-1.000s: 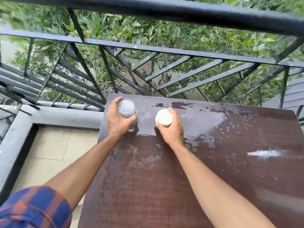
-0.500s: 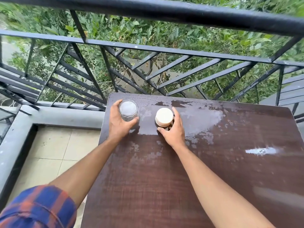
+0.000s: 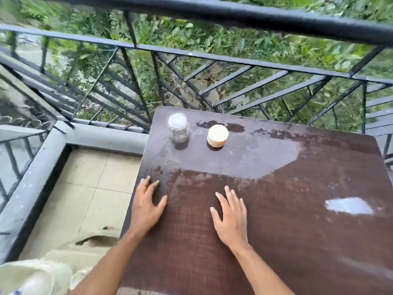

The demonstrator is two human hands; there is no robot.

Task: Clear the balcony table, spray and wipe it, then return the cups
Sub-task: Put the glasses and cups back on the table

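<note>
**Q:** What is shown at the table's near end?

**A:** Both hands are seen spread over the table (image 3: 276,241), the left hand (image 3: 146,207) at its left edge and the right hand (image 3: 230,218) nearer its middle. Fingers are straight and nothing is held. Whether the top is touched cannot be told.

**Q:** And the cups?

**A:** A glass cup (image 3: 178,127) and a white cup (image 3: 217,135) are stood upright, apart, at the table's far left corner on a damp sheen (image 3: 244,154). The return step is judged done; only a withdrawal of the arms is called for.

**Q:** Room to move?

**A:** The table's right half is seen open. The glass cup is set near the left edge, and the railing (image 3: 234,18) is found just beyond the far edge.
</note>
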